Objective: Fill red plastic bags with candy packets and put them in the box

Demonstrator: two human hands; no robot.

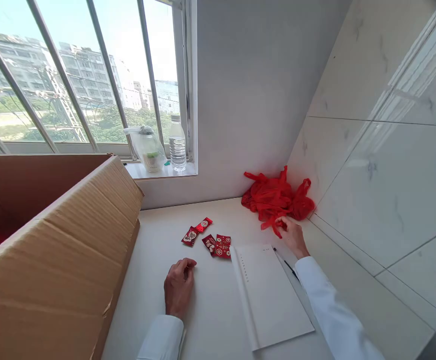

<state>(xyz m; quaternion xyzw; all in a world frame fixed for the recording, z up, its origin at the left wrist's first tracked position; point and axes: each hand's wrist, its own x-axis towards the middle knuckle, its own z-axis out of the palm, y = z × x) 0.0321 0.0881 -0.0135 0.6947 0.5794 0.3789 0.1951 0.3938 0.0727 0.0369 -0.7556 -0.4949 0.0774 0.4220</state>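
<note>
My right hand (293,235) reaches to the back right corner and pinches a handle of the red plastic bags (276,197) heaped there. My left hand (179,286) rests on the white table (210,320) with its fingers curled under, nothing visible in them. Several small red candy packets (208,239) lie just beyond my left hand. A white notebook (268,292) lies between my hands, and a black pen (287,263) lies along its right edge, under my right wrist.
A large open cardboard box (52,250) fills the left side, something red inside. On the windowsill (161,171) stand a water bottle (177,144) and a bagged container (148,147). A marble tiled wall (383,165) bounds the right.
</note>
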